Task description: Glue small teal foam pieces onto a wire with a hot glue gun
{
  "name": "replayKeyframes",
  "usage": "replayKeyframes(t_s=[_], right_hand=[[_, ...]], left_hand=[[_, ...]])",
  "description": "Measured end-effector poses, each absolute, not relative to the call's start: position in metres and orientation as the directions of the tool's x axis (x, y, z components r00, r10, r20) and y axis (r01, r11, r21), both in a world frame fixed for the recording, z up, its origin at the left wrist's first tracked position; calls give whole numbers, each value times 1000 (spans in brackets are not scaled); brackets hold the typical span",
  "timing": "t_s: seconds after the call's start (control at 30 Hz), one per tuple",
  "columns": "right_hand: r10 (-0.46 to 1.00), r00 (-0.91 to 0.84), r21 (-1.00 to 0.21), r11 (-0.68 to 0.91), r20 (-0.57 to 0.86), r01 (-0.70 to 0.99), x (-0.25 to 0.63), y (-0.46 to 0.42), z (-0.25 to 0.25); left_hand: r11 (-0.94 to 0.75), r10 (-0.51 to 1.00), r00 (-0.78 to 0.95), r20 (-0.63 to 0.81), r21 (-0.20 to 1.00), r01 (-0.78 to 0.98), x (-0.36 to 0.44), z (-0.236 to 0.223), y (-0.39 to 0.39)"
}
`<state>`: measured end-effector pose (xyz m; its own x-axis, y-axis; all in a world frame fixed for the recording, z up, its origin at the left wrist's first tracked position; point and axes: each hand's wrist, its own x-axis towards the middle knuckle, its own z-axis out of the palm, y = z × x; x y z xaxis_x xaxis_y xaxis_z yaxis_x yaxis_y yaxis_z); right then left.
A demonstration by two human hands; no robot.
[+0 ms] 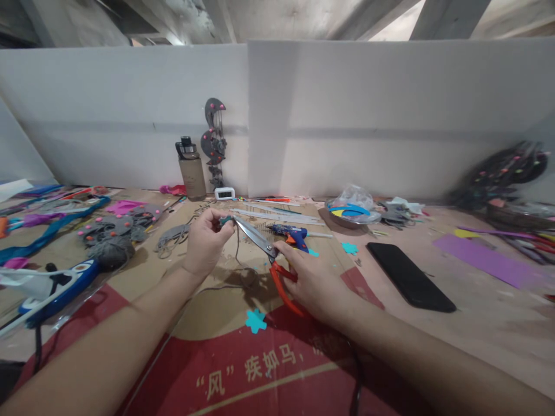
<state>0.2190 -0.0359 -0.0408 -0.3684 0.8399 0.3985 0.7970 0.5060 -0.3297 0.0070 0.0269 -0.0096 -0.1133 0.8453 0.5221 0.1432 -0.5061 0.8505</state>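
Between thumb and fingertips, my left hand (203, 242) pinches a small dark green piece (226, 220). A thin grey yarn (237, 248) hangs below it and trails over the cardboard (191, 318). My right hand (316, 277) is wrapped round the red handles of a pair of scissors (255, 236). Their blades point up and left, with the tips at the green piece; whether they touch it I cannot tell. Beneath the hands lies a turquoise flower-shaped cutout (256, 320). A blue glue gun (292, 233) rests just behind my right hand.
A black phone (410, 276) and a purple sheet (485, 260) lie to the right. Behind stand a bottle (193, 176), a small white clock (224, 193) and a bowl (362, 219). Grey decorated pieces (115, 228) and a blue power strip (65, 292) are on the left.
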Motion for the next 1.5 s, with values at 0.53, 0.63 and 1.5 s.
replayKeyframes(t_s=[0.53, 0.63, 1.5], right_hand=[[824, -338, -470, 544, 455, 695, 221, -35, -33], [818, -345, -474, 555, 461, 683, 222, -36, -33], [835, -361, -340, 510, 416, 790, 220, -39, -33]], left_hand=[[-639, 721, -56, 691, 694, 333, 1, 0, 26], [-682, 658, -42, 752, 619, 389, -1, 0, 27], [-799, 423, 86, 902, 326, 505, -7, 1, 26]])
